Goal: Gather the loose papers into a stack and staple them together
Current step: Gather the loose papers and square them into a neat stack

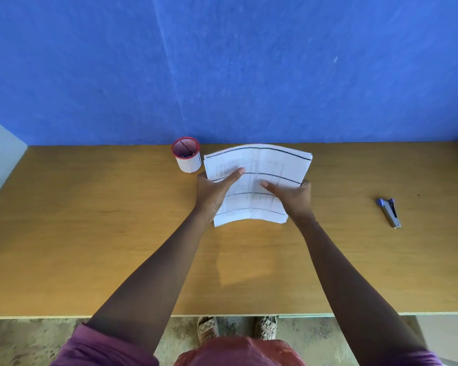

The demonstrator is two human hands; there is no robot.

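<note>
1. Left hand (213, 192) and right hand (295, 198) grip the bowed stack of white ruled papers (257, 180) by its sides — above the wooden table (90, 220).
2. Blue-and-silver metal stapler (389, 212) lies well apart, rightward — untouched.

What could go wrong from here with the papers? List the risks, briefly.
1. The white stack of gridded paper sheets is bowed upward between the left hand and right hand, and its far edges look fanned; stapling now might fix the sheets misaligned.
2. The blue and silver metal stapler lies well off to the right, so the right hand would likely let go, and the sheets could slip.
3. The red-rimmed mesh pen cup stands close by the stack's far left corner and could be knocked.
</note>
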